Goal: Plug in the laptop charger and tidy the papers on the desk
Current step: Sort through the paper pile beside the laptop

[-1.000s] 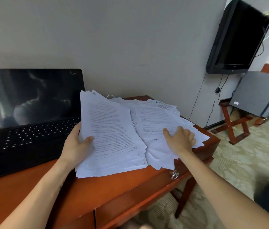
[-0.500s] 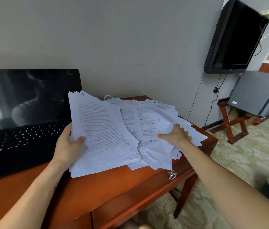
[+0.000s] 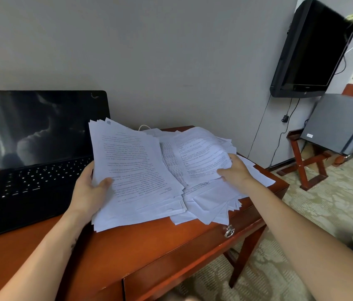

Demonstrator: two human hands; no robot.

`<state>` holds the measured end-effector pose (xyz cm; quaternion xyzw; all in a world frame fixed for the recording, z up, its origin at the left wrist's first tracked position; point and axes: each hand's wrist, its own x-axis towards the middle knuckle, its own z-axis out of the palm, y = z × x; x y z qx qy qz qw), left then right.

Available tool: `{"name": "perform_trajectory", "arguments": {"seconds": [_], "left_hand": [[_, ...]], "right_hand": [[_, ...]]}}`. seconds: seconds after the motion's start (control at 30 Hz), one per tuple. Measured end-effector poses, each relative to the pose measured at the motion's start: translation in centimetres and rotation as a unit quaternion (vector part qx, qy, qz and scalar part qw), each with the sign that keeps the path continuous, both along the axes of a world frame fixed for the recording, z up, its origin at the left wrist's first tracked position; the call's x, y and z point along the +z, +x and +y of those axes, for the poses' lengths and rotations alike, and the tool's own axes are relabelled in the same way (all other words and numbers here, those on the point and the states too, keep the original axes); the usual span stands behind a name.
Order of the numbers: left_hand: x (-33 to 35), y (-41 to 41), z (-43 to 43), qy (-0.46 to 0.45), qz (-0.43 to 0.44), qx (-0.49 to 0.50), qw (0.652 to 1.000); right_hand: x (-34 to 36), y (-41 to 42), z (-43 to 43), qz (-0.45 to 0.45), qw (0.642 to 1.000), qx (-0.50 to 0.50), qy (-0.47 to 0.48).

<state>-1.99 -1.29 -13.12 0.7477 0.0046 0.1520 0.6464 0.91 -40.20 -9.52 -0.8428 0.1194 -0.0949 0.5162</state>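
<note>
A red-brown desk (image 3: 127,253) by a grey wall (image 3: 171,57), laptop (image 3: 36,170) at left. Your left hand (image 3: 88,192) grips the tilted stack (image 3: 136,168) by its edge; your right hand (image 3: 234,170) pinches loose sheets (image 3: 201,155) from the scattered pile (image 3: 210,198) beside it. Lift them together, aligning corners onto the stack.

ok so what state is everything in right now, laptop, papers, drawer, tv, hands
laptop: lid open, on the desk
left stack: fairly squared, tilted up, gripped by the left hand
right pile: loose and fanned out, top sheets gripped by the right hand
drawer: shut
tv: screen dark
white cable: ends hidden, cannot tell if plugged in
</note>
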Motion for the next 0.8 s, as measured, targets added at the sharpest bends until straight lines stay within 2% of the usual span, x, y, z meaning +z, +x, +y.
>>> {"name": "perform_trajectory", "arguments": {"seconds": [0.07,0.17,0.63,0.8], "left_hand": [[0.0,0.0,0.1,-0.003,0.001,0.000,1.000],[0.0,0.0,0.3,-0.007,0.007,0.002,1.000],[0.9,-0.3,1.0,-0.086,-0.008,0.039,0.995],[1.1,-0.4,0.9,-0.126,-0.023,0.044,0.991]], "right_hand": [[0.1,-0.1,0.5,0.052,0.997,0.049,-0.012],[-0.1,0.1,1.3,0.053,0.994,0.084,-0.044],[-0.1,0.5,1.1,0.057,0.998,0.016,-0.022],[0.6,0.7,3.3,0.152,0.984,-0.001,-0.090]]}}
